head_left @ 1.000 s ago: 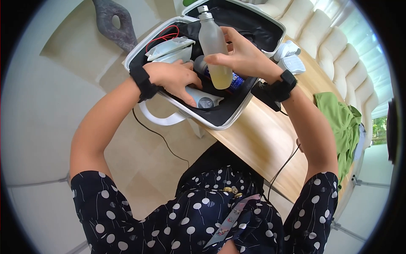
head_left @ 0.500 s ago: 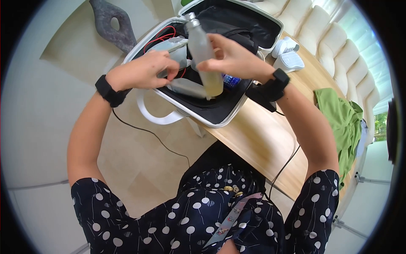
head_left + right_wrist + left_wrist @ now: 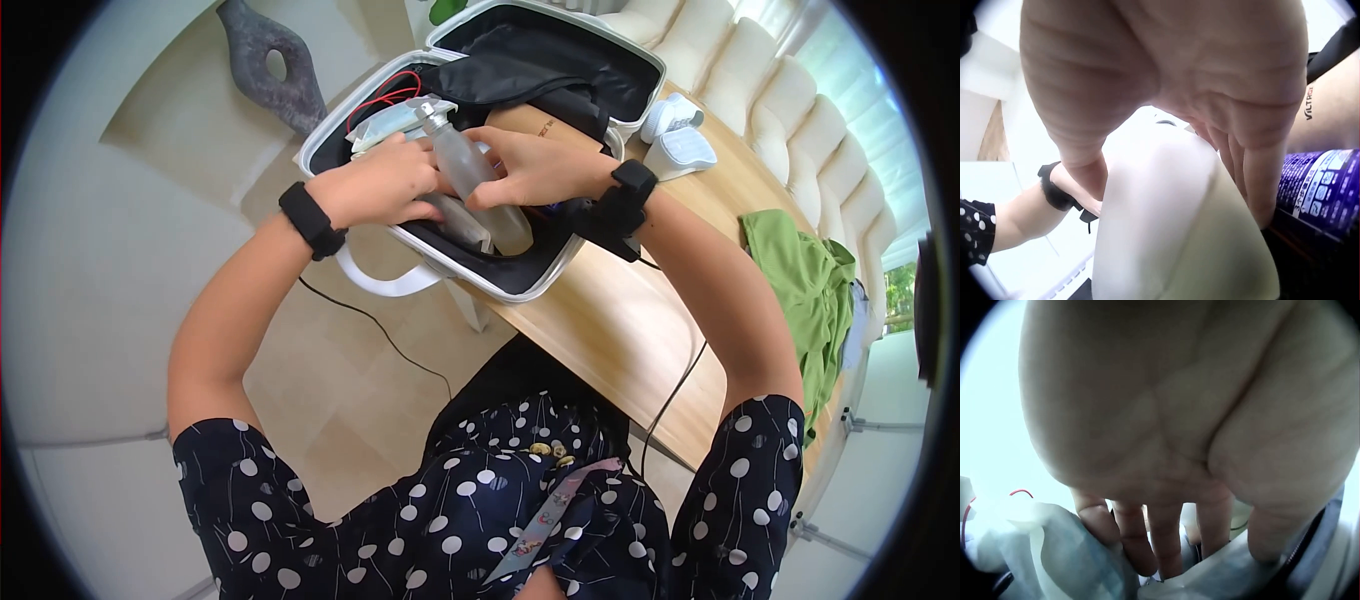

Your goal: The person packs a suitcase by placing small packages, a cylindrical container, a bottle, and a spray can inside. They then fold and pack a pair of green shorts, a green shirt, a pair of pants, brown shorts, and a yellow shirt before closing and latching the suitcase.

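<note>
The right hand [image 3: 540, 168] grips a frosted bottle [image 3: 468, 172] with a silver cap and yellowish liquid, tilted, its base down inside the open white-rimmed case [image 3: 519, 298]. In the right wrist view the bottle [image 3: 1166, 219] lies between thumb and fingers. Beside it the left hand [image 3: 378, 188] reaches into the case, thumb at one end of a pale packet [image 3: 465, 226]. In the left wrist view, the packet [image 3: 1210, 575] is between the thumb and fingers, with fingertips partly hidden. Another pale packet [image 3: 385, 122] lies above the left hand.
A brown box [image 3: 545, 126], black fabric [image 3: 505, 78] and a red cable [image 3: 398, 88] are in the case. White objects [image 3: 682, 152] and green cloth [image 3: 795, 265] rest on the wooden table [image 3: 640, 320]. A purple can [image 3: 1322, 187] stands near the bottle.
The right hand has lowered the bottle into the case. The left hand lifted away from the packets, then came back down. The brown box has come into view behind the right hand.
</note>
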Demonstrator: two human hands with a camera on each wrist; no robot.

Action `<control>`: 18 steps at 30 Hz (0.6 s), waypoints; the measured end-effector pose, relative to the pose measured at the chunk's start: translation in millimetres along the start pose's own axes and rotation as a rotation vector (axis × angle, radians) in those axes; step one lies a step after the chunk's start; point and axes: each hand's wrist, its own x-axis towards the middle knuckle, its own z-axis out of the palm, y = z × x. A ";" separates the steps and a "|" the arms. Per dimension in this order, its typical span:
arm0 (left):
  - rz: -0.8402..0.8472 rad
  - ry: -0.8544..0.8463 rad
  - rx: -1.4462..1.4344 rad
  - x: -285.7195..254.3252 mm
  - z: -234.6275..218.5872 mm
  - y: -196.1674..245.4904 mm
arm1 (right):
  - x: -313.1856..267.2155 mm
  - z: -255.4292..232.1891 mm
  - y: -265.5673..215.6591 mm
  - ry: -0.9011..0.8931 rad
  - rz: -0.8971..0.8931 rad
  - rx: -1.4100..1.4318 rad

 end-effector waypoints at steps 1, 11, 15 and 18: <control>0.004 -0.001 0.001 0.2 -1.1 0.5 | 2.0 0.5 -0.7 0.004 0.001 0.001; -0.045 0.029 -0.196 -16.8 -12.8 8.1 | -2.3 8.2 -5.9 0.002 -0.036 -0.291; -0.094 -0.006 -0.158 -28.3 -18.0 12.0 | 1.1 15.5 -10.7 -0.038 0.013 -0.466; -0.055 0.037 -0.118 -32.6 -16.1 10.7 | 2.8 15.8 -17.5 -0.088 0.065 -0.555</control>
